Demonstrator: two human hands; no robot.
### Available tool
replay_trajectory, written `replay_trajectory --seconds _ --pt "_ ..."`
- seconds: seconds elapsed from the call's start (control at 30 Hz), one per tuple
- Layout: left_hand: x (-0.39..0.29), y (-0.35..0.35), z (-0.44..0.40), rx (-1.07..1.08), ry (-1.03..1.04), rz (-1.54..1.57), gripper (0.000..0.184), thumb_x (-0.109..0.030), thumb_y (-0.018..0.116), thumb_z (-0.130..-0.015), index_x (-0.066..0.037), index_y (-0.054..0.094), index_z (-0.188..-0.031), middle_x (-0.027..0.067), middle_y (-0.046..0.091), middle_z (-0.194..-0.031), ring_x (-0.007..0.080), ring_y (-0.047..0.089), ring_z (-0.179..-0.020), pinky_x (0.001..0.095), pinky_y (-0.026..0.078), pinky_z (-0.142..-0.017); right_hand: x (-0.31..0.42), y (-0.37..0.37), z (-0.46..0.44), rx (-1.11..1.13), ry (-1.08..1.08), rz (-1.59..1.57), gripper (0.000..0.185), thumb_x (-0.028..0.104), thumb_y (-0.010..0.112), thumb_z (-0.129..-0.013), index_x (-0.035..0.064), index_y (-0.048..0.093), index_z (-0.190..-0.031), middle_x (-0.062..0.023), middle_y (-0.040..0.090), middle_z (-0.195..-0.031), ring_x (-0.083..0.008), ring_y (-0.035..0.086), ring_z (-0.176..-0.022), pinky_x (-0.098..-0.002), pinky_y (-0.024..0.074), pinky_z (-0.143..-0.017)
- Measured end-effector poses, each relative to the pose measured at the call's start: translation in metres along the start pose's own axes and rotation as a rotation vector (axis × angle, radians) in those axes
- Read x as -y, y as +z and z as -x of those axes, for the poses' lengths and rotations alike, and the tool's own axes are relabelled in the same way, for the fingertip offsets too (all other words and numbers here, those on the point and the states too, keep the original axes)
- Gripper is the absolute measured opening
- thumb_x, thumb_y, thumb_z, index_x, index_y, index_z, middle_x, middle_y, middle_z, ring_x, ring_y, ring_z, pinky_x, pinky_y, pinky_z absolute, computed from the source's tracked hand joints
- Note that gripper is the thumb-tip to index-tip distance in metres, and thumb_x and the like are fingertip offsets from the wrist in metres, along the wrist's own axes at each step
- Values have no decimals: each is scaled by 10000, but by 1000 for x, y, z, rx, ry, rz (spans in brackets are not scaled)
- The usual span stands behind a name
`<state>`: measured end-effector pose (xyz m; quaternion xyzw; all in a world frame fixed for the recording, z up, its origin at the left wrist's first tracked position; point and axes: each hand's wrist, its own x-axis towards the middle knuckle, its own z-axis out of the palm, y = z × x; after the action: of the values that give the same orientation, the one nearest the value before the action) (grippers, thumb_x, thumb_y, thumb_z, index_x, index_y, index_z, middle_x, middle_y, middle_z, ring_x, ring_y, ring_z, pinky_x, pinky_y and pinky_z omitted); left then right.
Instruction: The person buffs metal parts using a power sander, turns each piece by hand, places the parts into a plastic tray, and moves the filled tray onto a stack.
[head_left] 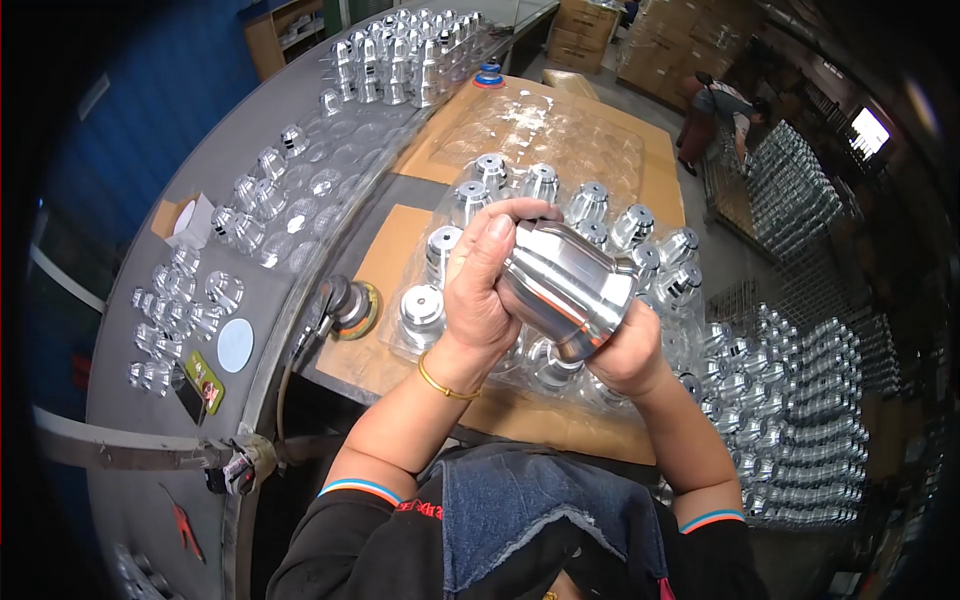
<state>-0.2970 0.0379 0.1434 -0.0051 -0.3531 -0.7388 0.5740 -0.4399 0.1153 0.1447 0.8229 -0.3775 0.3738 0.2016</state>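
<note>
A polished metal cup-shaped part (568, 285) is held tilted between my two hands, its mirror-like side facing up. My left hand (480, 280) wraps around its upper left end, with the thumb pressed along the metal. My right hand (632, 358) grips the lower right end from below; most of its fingers are hidden behind the part. Beneath them, a clear plastic tray (398, 338) carries several similar metal parts standing in rows, such as one metal part (422, 308) near my left wrist.
A sander with a round pad (352, 306) lies left of the tray. On the curved grey bench (275, 335) are more metal parts, a phone (190, 395), a blue disc (235, 345) and red-handled pliers (184, 530). Stacked parts (790, 420) stand at right; a person (725, 115) bends beyond.
</note>
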Motion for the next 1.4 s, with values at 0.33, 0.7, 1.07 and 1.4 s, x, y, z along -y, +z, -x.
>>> replay_trajectory --seconds 0.33,0.7,1.07,1.4 --pt "38 31 -3 60 -142 -77 353 -269 482 -894 34 542 -1066 134 602 -989 180 579 -890 296 455 -826 -18 -41 39 47 -18 111 210 87 634 -623 26 660 -822 -104 641 -880 -275 631 -838 -396 522 -790" --pt "105 79 -6 371 -552 -402 663 -310 646 -789 -31 351 -1313 118 536 -1109 200 528 -1017 319 406 -901 -45 -106 119 57 168 303 227 135 642 -695 31 646 -897 -102 629 -960 -274 619 -898 -406 504 -852" --pt "162 123 4 619 -94 -602 771 -171 777 -631 -15 351 -1255 143 466 -1202 217 479 -1109 342 399 -940 -36 -172 164 -357 807 -236 196 80 633 -786 -19 650 -955 -101 661 -875 -231 623 -878 -320 501 -788" --pt "187 123 18 862 656 -743 742 -163 822 -564 -68 428 -1186 201 460 -1202 359 477 -1125 434 423 -917 -14 -182 139 -709 1016 -1033 194 84 618 -850 -47 630 -991 -66 658 -888 -91 587 -791 -221 471 -739"
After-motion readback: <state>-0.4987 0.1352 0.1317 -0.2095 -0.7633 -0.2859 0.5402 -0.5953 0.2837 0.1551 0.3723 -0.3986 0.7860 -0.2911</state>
